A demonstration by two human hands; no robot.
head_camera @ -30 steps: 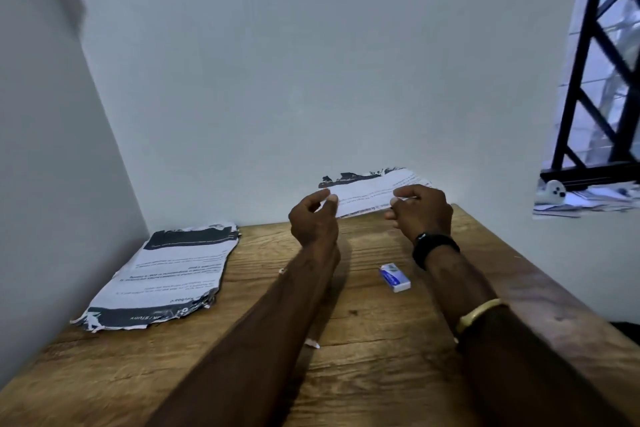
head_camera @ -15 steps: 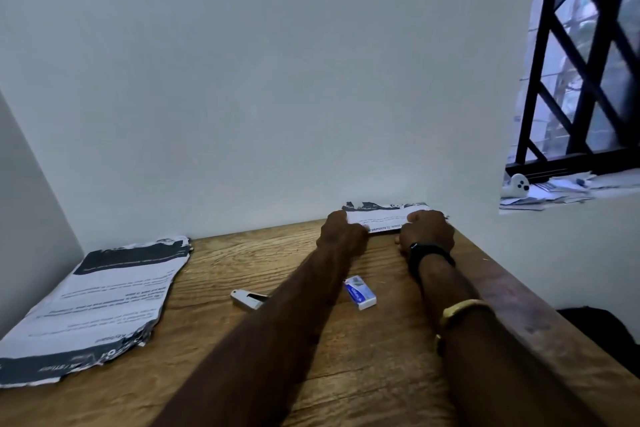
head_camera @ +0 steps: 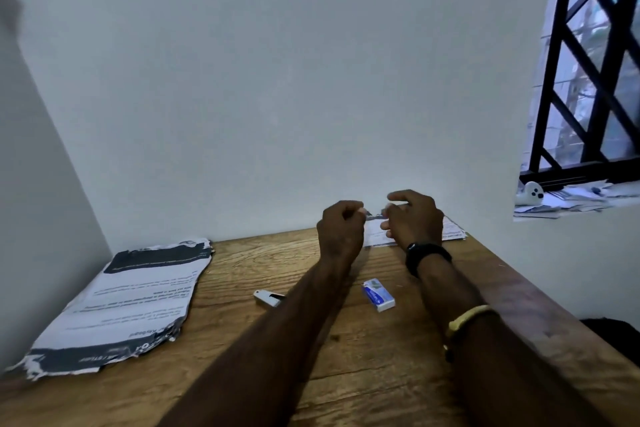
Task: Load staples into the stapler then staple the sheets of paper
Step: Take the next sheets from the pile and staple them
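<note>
Stapler [head_camera: 268,298] lying flat, long axis roughly left-right, right end hidden

Head-worn wide view, looking forward and down, table [head_camera: 346,340] close below

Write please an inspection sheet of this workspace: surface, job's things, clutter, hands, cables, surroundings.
Surface: wooden table, set in a wall corner.
Job's things: paper stack at left; sheets at the far edge; stapler, partly behind the left forearm; staple box between the forearms.
Clutter: papers and a white device on the sill.
Hands: left hand and right hand above the sheets; they seem to pinch a small grey piece between them.
Cables: nothing seen.
Surroundings: white walls; barred window at right.
</note>
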